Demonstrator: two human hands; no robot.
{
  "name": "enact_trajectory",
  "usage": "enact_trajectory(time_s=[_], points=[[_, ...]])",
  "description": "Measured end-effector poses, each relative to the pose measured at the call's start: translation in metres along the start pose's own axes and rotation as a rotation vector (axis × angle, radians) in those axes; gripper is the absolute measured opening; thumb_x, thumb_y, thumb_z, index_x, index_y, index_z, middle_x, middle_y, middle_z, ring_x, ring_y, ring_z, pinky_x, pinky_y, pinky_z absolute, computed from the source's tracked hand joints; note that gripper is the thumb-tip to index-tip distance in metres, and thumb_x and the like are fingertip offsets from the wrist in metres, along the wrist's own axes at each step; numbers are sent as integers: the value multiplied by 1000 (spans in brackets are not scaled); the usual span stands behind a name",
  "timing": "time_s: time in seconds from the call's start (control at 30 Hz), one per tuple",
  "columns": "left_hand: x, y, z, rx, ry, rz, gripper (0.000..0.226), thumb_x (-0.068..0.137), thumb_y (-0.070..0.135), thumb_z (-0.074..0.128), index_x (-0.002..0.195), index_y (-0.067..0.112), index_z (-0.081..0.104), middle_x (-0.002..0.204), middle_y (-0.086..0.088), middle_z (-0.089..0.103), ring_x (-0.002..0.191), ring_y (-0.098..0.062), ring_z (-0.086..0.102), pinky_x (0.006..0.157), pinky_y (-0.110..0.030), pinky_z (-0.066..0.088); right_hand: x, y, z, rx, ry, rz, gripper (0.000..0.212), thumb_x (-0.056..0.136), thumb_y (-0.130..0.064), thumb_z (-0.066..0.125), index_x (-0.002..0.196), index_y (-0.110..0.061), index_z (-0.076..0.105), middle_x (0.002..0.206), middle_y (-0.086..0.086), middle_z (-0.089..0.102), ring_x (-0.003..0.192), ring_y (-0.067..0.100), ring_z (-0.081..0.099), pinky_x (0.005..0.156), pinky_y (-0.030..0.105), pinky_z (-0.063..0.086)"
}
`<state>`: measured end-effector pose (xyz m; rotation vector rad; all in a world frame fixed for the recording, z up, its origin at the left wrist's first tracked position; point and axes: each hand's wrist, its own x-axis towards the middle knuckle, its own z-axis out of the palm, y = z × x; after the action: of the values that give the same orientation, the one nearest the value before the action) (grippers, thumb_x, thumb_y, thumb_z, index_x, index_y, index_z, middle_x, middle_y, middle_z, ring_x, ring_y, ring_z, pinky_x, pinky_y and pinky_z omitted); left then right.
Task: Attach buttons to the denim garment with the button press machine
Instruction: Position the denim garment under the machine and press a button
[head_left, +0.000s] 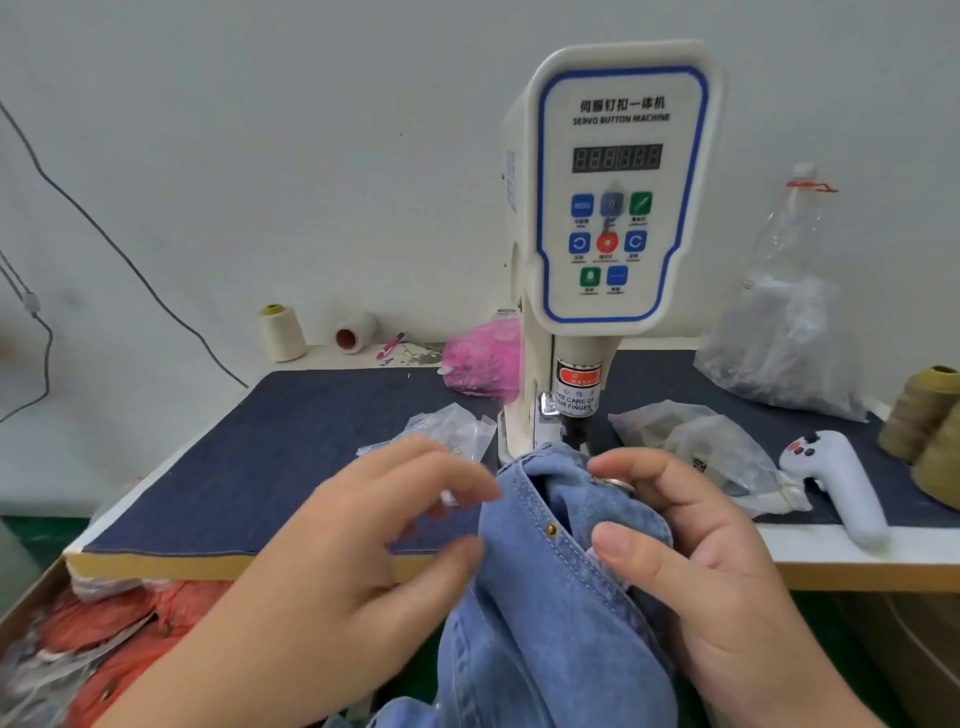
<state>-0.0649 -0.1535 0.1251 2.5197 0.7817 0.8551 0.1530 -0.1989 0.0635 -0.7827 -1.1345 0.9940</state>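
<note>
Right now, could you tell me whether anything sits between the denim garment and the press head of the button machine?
Nothing visible does. The denim garment, held by the right hand, lies just in front of the press head; the plastic bags lie off to the sides.

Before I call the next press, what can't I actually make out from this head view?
- Die under the button press machine: hidden by the denim garment bunched in front.
- Left hand: fingertips motion-blurred, so contact with the denim is unclear.
- Machine display: digits unreadable.
- Clear bags beside the machine: contents too small to identify.
- Right hand: fingers hide the denim beneath them.
</note>
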Motion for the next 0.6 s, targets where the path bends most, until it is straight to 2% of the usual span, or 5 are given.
enact_trajectory(time_s=[0.13, 0.23, 0.33, 0.47, 0.6], points=[[25, 9, 8, 261, -199, 229, 27, 85, 41, 55, 112, 40, 58, 116, 25, 49, 110, -2, 50, 92, -16, 37, 3, 2, 1, -3, 5, -18, 54, 58, -37, 91, 106, -24, 70, 90, 10, 63, 82, 22, 62, 73, 28, 56], [34, 2, 13, 354, -273, 222, 29, 78, 63, 51, 99, 43, 54, 104, 25, 47, 98, 2, 42, 88, -21, 36, 1, 4, 0, 15, 20, -11, 56, 54, -44, 93, 102, -24, 71, 92, 7, 69, 84, 23, 65, 74, 29, 56], [35, -3, 19, 449, -322, 252, 24, 77, 61, 53, 82, 38, 54, 93, 21, 48, 87, -1, 41, 78, -19, 36, -1, 8, -2, -22, 46, -1, 52, 54, -42, 93, 98, -25, 71, 88, 3, 69, 81, 20, 66, 73, 27, 57], [34, -13, 20, 295, -290, 231, 18, 85, 53, 51, 79, 38, 45, 84, 24, 48, 87, 1, 42, 85, -24, 34, -2, 17, -11, -217, 67, 84, 36, 67, -34, 81, 100, -39, 68, 95, -2, 72, 89, 17, 69, 76, 23, 55], [34, -31, 19, 124, -227, 67, 25, 85, 60, 44, 93, 39, 56, 98, 24, 55, 104, 1, 51, 87, -24, 42, -10, 30, -21, -284, -58, 180, 60, 63, -69, 76, 118, -57, 54, 121, -15, 65, 113, 9, 63, 92, 31, 52]])
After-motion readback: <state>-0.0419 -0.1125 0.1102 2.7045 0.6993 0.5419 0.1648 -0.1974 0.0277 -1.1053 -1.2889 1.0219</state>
